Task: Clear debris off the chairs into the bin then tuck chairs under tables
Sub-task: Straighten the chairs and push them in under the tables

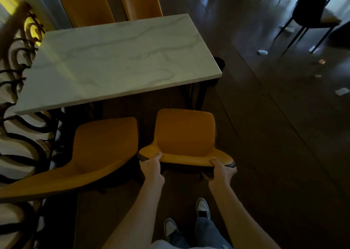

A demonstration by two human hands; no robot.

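An orange chair (184, 135) stands in front of me, facing the white marble table (117, 59), its seat bare and just short of the table's near edge. My left hand (151, 166) grips the left end of its backrest top. My right hand (220, 170) grips the right end. A second orange chair (98, 148) stands to its left, also clear of debris. A dark bin (219, 63) is partly hidden behind the table's right corner.
Two more orange chairs (87, 4) are tucked in at the table's far side. A patterned screen (22, 116) runs along the left. Paper scraps (341, 91) lie on the dark floor to the right, near a dark chair (314, 6). My feet (202, 207) are below.
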